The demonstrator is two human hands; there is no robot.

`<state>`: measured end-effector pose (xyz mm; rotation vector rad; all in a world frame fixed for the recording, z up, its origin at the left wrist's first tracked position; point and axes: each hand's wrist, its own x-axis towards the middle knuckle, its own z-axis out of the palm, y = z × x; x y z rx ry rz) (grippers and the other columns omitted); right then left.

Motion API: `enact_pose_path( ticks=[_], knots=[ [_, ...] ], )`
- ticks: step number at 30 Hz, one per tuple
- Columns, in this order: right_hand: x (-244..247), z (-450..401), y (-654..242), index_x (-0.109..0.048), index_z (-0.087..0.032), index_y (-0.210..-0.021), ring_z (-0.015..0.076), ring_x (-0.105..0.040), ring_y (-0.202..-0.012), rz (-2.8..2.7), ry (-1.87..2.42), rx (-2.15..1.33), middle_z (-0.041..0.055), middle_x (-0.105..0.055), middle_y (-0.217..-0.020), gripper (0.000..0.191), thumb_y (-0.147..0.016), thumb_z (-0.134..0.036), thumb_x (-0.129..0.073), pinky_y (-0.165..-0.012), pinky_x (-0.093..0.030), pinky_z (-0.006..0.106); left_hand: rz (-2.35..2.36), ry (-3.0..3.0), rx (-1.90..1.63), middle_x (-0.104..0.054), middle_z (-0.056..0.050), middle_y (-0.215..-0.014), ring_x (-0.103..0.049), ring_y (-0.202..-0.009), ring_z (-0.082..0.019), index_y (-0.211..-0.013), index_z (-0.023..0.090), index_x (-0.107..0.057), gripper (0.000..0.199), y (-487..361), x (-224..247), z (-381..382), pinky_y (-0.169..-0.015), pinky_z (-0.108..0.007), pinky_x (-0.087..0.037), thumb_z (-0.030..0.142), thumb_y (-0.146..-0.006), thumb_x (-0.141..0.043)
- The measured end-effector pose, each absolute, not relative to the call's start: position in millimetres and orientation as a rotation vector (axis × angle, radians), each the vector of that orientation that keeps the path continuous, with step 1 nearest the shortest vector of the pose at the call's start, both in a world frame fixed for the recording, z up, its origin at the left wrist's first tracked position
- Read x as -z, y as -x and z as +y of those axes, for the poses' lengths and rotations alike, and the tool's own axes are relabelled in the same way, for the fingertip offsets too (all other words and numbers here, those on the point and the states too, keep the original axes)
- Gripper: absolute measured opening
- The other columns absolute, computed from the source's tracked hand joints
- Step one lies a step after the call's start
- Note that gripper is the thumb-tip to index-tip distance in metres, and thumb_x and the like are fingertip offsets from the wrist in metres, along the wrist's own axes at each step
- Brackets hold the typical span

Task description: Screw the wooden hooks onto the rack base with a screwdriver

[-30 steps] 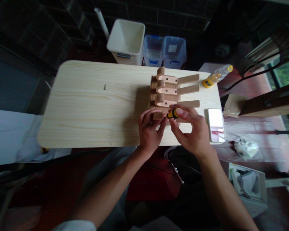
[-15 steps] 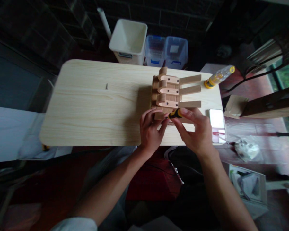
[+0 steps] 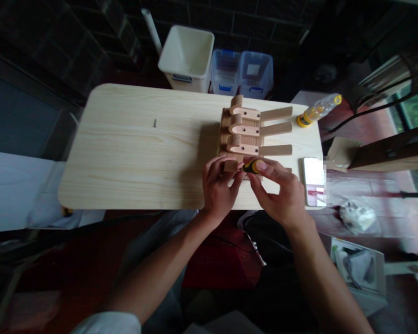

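A stack of wooden hooks (image 3: pixel 245 130) on a wooden backing stands at the right half of the table, each showing dark screw heads. My right hand (image 3: pixel 278 185) is closed around a short yellow-and-black screwdriver (image 3: pixel 251 166), its shaft pointing left toward the nearest hook. My left hand (image 3: pixel 218 188) grips that nearest wooden hook (image 3: pixel 231 165), thumb and fingers close by the screwdriver's tip. The tip itself and the screw under it are hidden by my fingers. Most of the nearest hook lies beneath my hands.
A small loose screw (image 3: pixel 155 123) lies on the pale wooden table (image 3: pixel 132 162). At the right end are a clear bottle-shaped container with yellow ends (image 3: pixel 316 111) and a phone (image 3: pixel 314 181). Behind the table stand a white bin (image 3: pixel 186 53) and clear plastic boxes (image 3: pixel 256 69).
My right hand has turned slightly on the screwdriver, and its handle now tilts a little differently. My left hand keeps its grip. The whole view has shifted slightly.
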<state>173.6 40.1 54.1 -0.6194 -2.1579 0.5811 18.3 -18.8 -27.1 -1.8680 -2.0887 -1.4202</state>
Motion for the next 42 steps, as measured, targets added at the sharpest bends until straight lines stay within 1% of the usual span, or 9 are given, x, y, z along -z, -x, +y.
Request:
enact_pose_path(
  ticks=[8,13,15,19,21,29,34,38,42],
  knots=[
    [-52.9,43.9,-171.8,-0.065,-0.030,-0.130,0.0206,-0.083,-0.099,-2.083,0.712,-0.567,0.0057,-0.081,-0.112,0.036,-0.097,-0.019,-0.077,-0.079,-0.071,0.033,-2.077,1.866,1.463,-0.074,-0.009,-0.126,-0.061,-0.132,-0.028,-0.123,0.027,-0.079,0.021,-18.6,26.2,-18.6,-0.112,-0.047,-0.055,0.027,-0.103,-0.070],
    [-49.8,44.2,-172.2,-0.067,-0.030,-0.125,0.0215,-0.083,-0.091,-2.026,0.787,-0.482,0.0051,-0.081,-0.108,0.035,-0.094,-0.022,-0.081,-0.072,-0.070,0.033,-2.080,1.865,1.464,-0.075,-0.009,-0.126,-0.061,-0.131,-0.028,-0.122,0.028,-0.079,0.020,-18.6,25.0,-18.1,-0.112,-0.048,-0.055,0.028,-0.103,-0.071],
    [-51.7,43.3,-172.2,-0.064,-0.030,-0.129,0.0216,-0.083,-0.095,-2.040,0.749,-0.515,0.0059,-0.081,-0.112,0.040,-0.094,-0.019,-0.080,-0.073,-0.071,0.034,-2.081,1.873,1.453,-0.075,-0.009,-0.126,-0.062,-0.131,-0.028,-0.122,0.028,-0.079,0.020,-18.3,24.4,-18.2,-0.112,-0.048,-0.055,0.027,-0.103,-0.071],
    [-57.0,40.2,-171.5,-0.059,-0.031,-0.139,0.0234,-0.081,-0.116,-2.114,0.639,-0.568,0.0087,-0.079,-0.128,0.051,-0.095,-0.011,-0.074,-0.092,-0.071,0.040,-2.079,1.880,1.425,-0.074,-0.009,-0.127,-0.062,-0.132,-0.027,-0.124,0.028,-0.078,0.022,-17.9,24.2,-18.4,-0.112,-0.047,-0.055,0.027,-0.104,-0.068],
    [-57.6,39.2,-171.7,-0.060,-0.031,-0.140,0.0226,-0.080,-0.119,-2.151,0.622,-0.564,0.0077,-0.080,-0.130,0.051,-0.096,-0.010,-0.072,-0.096,-0.070,0.040,-2.083,1.870,1.414,-0.074,-0.009,-0.126,-0.062,-0.132,-0.027,-0.122,0.028,-0.078,0.021,-18.1,24.6,-18.5,-0.112,-0.046,-0.056,0.027,-0.104,-0.068],
    [-55.0,41.5,-174.8,-0.058,-0.034,-0.144,0.0199,-0.081,-0.115,-2.153,0.657,-0.563,0.0047,-0.079,-0.130,0.052,-0.099,-0.013,-0.072,-0.092,-0.072,0.035,-2.090,1.861,1.423,-0.075,-0.009,-0.125,-0.062,-0.131,-0.028,-0.121,0.027,-0.079,0.020,-19.4,25.3,-18.9,-0.113,-0.048,-0.056,0.025,-0.104,-0.068],
    [-53.9,41.8,-172.3,-0.062,-0.033,-0.137,0.0203,-0.082,-0.106,-2.123,0.708,-0.542,0.0050,-0.080,-0.120,0.042,-0.099,-0.018,-0.074,-0.084,-0.072,0.033,-2.125,1.863,1.430,-0.074,-0.008,-0.127,-0.061,-0.132,-0.028,-0.121,0.029,-0.079,0.021,-19.2,24.2,-19.1,-0.113,-0.048,-0.055,0.024,-0.103,-0.069],
    [-51.3,42.6,-170.1,-0.064,-0.031,-0.131,0.0208,-0.082,-0.097,-2.024,0.749,-0.489,0.0051,-0.080,-0.111,0.040,-0.095,-0.020,-0.080,-0.077,-0.071,0.033,-2.128,1.874,1.463,-0.074,-0.008,-0.127,-0.059,-0.133,-0.027,-0.122,0.029,-0.079,0.022,-19.2,23.4,-18.9,-0.115,-0.047,-0.052,0.024,-0.102,-0.071],
    [-53.6,41.4,-168.1,-0.062,-0.030,-0.133,0.0207,-0.082,-0.101,-2.044,0.702,-0.502,0.0058,-0.079,-0.114,0.044,-0.095,-0.017,-0.078,-0.079,-0.071,0.034,-2.090,1.878,1.470,-0.074,-0.009,-0.128,-0.060,-0.133,-0.027,-0.124,0.028,-0.078,0.023,-19.0,23.6,-18.5,-0.115,-0.046,-0.052,0.024,-0.103,-0.070]
  ],
)
